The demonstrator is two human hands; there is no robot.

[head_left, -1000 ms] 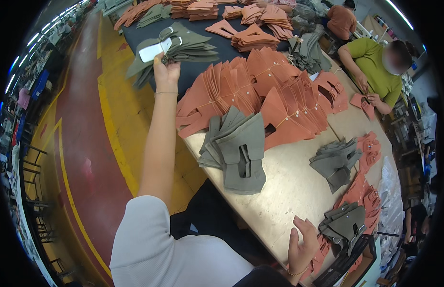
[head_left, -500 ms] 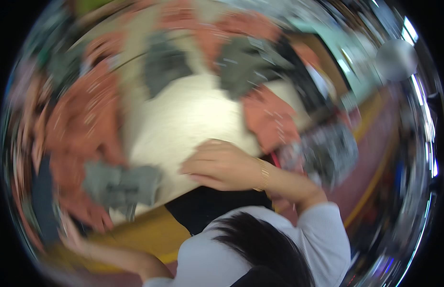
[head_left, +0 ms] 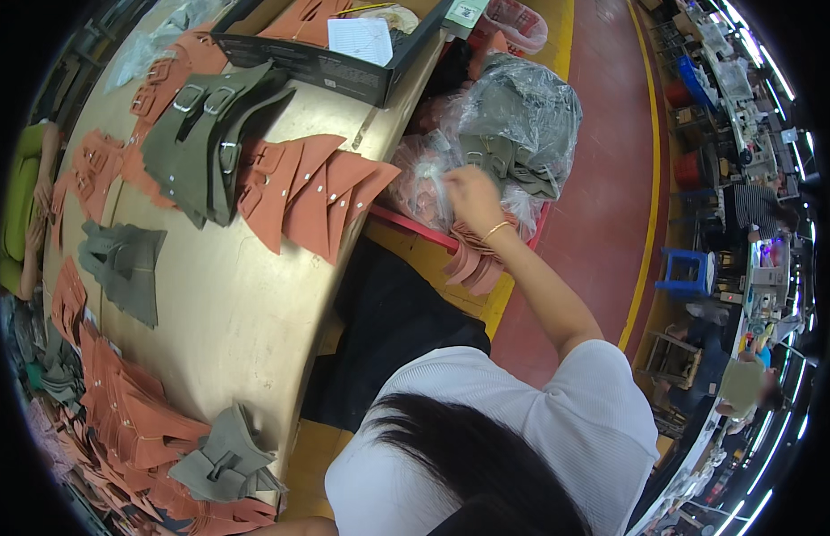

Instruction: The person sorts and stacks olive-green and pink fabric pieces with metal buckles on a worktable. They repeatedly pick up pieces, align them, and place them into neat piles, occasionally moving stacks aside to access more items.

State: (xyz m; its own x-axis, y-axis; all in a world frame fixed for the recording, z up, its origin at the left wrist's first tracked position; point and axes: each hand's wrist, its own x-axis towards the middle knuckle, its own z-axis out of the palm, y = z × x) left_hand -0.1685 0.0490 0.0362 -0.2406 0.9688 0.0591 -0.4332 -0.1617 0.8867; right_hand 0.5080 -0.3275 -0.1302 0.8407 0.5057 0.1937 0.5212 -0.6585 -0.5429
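One right hand point(head_left: 473, 198) grips one clear plastic bag point(head_left: 520, 116) of grey pieces.

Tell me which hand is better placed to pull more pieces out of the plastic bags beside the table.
Right. The right hand is already at the clear plastic bag, next to the bag of grey pieces. The left hand is not in view.

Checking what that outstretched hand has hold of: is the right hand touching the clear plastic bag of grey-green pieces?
Touching. The head view shows the right hand with fingers pinching the clear crinkled plastic bag.
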